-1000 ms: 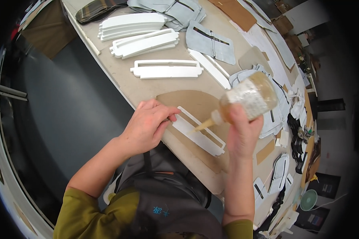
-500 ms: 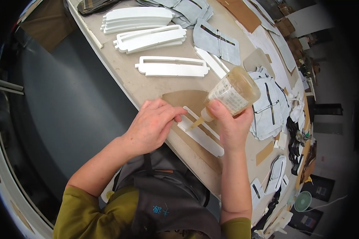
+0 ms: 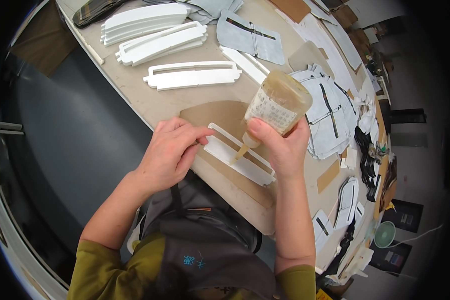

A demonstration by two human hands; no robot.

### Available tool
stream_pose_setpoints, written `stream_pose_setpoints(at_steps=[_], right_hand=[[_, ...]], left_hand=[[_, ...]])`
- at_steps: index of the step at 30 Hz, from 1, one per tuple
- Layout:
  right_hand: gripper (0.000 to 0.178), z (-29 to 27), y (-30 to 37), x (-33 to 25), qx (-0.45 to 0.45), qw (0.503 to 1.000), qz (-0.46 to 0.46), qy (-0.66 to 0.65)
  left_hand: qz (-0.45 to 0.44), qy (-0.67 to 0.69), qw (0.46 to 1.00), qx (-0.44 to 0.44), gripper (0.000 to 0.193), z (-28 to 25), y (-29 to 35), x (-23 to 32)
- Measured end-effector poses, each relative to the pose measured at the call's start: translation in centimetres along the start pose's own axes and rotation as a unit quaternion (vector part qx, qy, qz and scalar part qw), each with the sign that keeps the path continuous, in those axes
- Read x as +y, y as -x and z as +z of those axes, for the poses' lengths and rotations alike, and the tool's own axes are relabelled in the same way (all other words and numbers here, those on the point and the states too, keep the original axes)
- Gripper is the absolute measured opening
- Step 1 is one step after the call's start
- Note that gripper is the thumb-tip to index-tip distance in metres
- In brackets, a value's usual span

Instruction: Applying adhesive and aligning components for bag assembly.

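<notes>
My right hand (image 3: 285, 147) grips a squeeze bottle (image 3: 280, 102) of yellowish liquid, tilted with its nozzle (image 3: 239, 154) pointing down and left. The nozzle tip is at the wide band of a flat white slotted frame (image 3: 250, 172), near the band's middle. This frame lies on a brown board (image 3: 225, 110) close to the table's near edge. My left hand (image 3: 167, 152) is closed at the frame's left end, index fingertip and thumb at its corner. Part of the frame's right end is behind my right wrist.
Similar white frames (image 3: 192, 76) lie farther off, some in stacks (image 3: 145, 22). Pale grey fabric pieces with dark slits (image 3: 327, 110) are piled to the right, another (image 3: 250, 37) beyond the bottle. The table edge (image 3: 120, 92) runs diagonally along my left side.
The nozzle tip has moved along the white band, away from its left end toward the middle. My left hand stays at the frame's end. The whole view has shifted slightly.
</notes>
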State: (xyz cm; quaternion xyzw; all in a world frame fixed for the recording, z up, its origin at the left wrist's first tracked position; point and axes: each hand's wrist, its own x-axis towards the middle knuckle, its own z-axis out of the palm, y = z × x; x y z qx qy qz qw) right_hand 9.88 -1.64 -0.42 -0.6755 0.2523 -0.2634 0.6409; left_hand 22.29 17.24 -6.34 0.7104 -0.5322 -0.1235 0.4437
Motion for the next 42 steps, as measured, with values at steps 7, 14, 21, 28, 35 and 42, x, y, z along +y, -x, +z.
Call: stream_pose_setpoints(at_steps=[7, 14, 21, 28, 35, 42], right_hand=[[0.056, -2.4, 0.7, 0.0, 0.010, 1.000, 0.006, 0.006], [0.061, -4.3, 1.6, 0.4, 0.009, 1.000, 0.016, 0.006], [0.062, -6.3, 2.2, 0.4, 0.010, 1.000, 0.024, 0.006], [0.063, -11.2, 4.1, 0.5, 0.075, 0.997, 0.018, 0.013], [0.096, -28.4, 12.9, -3.9, 0.212, 0.819, -0.083, -0.527], [0.085, -44.5, 31.4, -6.3, 0.402, 0.907, 0.021, -0.121]], left_hand=[[0.000, -0.028, 0.998, 0.051, 0.035, 1.1, 0.2, 0.4], [-0.008, -0.080, 0.991, 0.109, 0.032, 2.2, 0.1, 1.1], [-0.003, -0.094, 0.988, 0.122, 0.032, 2.4, -0.2, 1.4], [0.004, -0.112, 0.987, 0.116, 0.031, 2.4, -0.2, 1.4], [-0.005, -0.095, 0.987, 0.128, 0.029, 2.4, 0.1, 1.6], [0.090, -0.154, 0.981, 0.080, 0.024, 1.3, -0.1, 3.8]])
